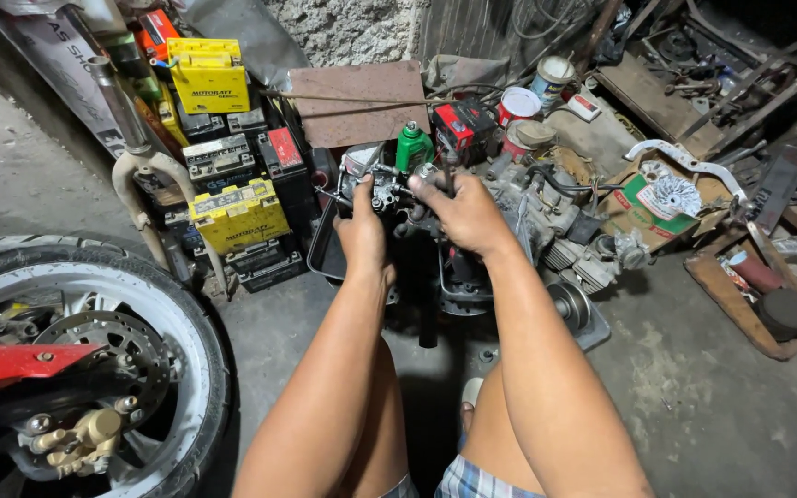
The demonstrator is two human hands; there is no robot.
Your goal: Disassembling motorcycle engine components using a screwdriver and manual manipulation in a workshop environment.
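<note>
My left hand point(363, 229) and my right hand point(463, 214) are both closed around a small grimy metal engine part point(397, 191), held up in front of me at arm's length. The left grips its left side, the right covers its right side and top, with fingers hiding much of it. A thin rod or tool shaft point(451, 166) sticks up at my right fingers. Below the part sits a dark tray point(327, 263) on the concrete floor. My bare knees show at the bottom.
A motorcycle front wheel point(76, 360) with disc and gold caliper fills the lower left. Stacked yellow and black batteries point(232, 157) stand at the left. A green bottle point(413, 146), cans, engine parts point(555, 231) and a cardboard box point(657, 198) crowd the back and right.
</note>
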